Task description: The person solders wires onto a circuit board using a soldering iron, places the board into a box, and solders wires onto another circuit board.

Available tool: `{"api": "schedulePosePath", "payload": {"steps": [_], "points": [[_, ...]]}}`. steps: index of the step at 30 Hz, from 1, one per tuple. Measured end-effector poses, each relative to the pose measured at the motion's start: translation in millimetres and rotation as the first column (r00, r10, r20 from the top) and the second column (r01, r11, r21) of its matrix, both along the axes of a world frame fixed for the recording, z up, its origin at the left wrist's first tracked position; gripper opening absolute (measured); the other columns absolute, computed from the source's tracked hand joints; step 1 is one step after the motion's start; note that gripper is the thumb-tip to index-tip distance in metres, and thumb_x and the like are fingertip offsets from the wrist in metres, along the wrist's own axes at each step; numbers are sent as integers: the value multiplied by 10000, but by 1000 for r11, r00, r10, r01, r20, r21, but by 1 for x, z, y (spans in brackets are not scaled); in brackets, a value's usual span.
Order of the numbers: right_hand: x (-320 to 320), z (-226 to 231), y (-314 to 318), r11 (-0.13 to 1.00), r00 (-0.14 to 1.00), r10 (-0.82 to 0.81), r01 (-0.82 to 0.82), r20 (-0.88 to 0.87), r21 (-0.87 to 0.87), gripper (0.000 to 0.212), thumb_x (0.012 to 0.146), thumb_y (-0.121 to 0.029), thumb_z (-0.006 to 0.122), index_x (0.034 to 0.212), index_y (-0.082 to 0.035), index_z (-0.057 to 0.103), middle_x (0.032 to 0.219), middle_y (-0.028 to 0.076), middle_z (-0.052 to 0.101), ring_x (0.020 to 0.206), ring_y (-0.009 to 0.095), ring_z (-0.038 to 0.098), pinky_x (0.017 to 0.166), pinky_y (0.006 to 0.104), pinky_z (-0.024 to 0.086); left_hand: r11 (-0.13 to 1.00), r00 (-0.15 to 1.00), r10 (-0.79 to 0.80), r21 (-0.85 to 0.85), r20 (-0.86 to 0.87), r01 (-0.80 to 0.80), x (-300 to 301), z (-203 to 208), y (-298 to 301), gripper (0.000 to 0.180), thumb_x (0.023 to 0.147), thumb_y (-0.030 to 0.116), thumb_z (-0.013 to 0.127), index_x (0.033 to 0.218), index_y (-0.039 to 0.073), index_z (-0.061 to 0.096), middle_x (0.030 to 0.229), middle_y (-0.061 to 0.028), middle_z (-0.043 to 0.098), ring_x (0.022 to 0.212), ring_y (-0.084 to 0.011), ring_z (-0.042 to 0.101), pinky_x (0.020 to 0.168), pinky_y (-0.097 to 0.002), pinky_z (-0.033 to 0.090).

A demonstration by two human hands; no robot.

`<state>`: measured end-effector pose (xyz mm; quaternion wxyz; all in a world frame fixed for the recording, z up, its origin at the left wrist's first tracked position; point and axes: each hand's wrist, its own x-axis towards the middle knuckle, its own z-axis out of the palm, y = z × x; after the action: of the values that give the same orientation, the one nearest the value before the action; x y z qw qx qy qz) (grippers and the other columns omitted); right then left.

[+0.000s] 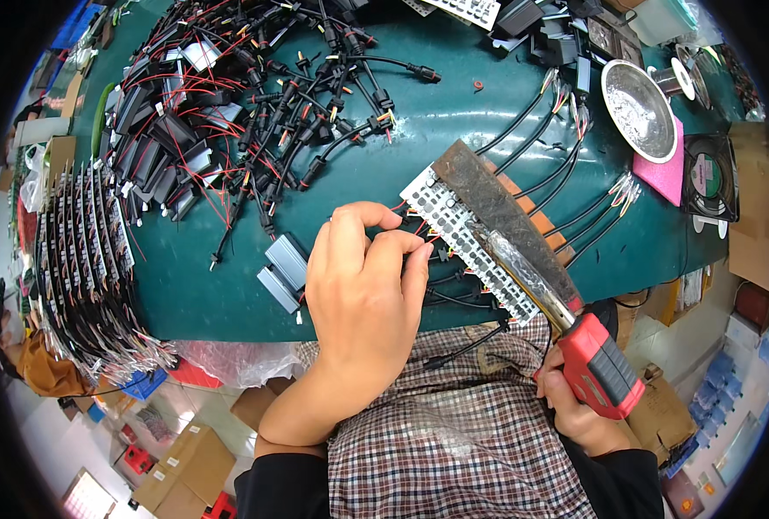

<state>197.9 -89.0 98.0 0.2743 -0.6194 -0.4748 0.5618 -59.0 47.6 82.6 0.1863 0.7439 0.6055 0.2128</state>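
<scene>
Nearest the wearer: a checked shirt [462, 432] fills the lower middle of the view, dark sleeves at both forearms.

Right hand [574, 411], low right, fingers wrapped closed around the red handle of a large soldering iron [605, 368]. The iron's metal barrel runs up and left from the handle; its broad, dark, flat blade [488, 195] lies across a white perforated strip [466, 246] at the bench edge.

Left hand [363, 298], centre, fingertips bunched together in a pinch at the left end of that perforated strip, where thin red and black wires [410, 216] meet it. What exactly sits between the fingertips is hidden by the fingers. Black leads trail from under the strip down onto the shirt.

Just left of the left hand: two small grey metal housings [282, 272] lying on the green bench [453, 112].

Right of the blade: a row of black cables [566, 186] with bared coloured ends, fanned out on the bench.

Farther, upper left: a large tangled heap of black connector cables with red wires [255, 95]. Far left edge: upright stacked circuit boards [86, 251].

Farther, upper right: a round metal dish [637, 108] resting on a pink pad [665, 169], and a small black fan [710, 177] beside it.
</scene>
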Motion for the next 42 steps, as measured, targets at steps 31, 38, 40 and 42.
{"api": "schedulePosePath", "payload": {"steps": [31, 38, 40, 42], "points": [[-1, -9, -10, 996, 993, 88, -90, 83, 20, 287, 788, -21, 776, 1065, 19, 712, 892, 154, 686, 724, 331, 677, 643, 394, 529, 996, 999, -21, 86, 37, 17, 9, -12, -6, 189, 789, 72, 818, 861, 70, 644, 1104, -81, 618, 888, -293, 594, 749, -418, 450], [-3, -1, -3, 997, 993, 80, -80, 86, -5, 269, 802, -33, 769, 1061, 13, 712, 884, 147, 687, 723, 326, 680, 662, 390, 537, 996, 998, -30, 84, 48, 26, 9, -11, -6, 202, 777, 62, 823, 862, 72, 640, 1104, -82, 617, 879, -287, 591, 740, -413, 450], [1, 2, -5, 997, 995, 69, -67, 67, -33, 257, 810, -34, 766, 1057, 9, 712, 882, 141, 689, 727, 318, 682, 667, 387, 539, 996, 999, -28, 84, 43, 24, 9, -11, -6, 202, 776, 62, 823, 861, 73, 640, 1103, -82, 617, 876, -285, 590, 739, -412, 449], [2, 3, -7, 997, 997, 55, -52, 52, -62, 245, 818, -35, 764, 1054, 5, 713, 880, 136, 691, 730, 310, 685, 673, 384, 542, 996, 999, -30, 90, 46, 26, 9, -12, -6, 200, 775, 63, 823, 857, 74, 641, 1101, -80, 617, 872, -283, 588, 736, -411, 447]]}}
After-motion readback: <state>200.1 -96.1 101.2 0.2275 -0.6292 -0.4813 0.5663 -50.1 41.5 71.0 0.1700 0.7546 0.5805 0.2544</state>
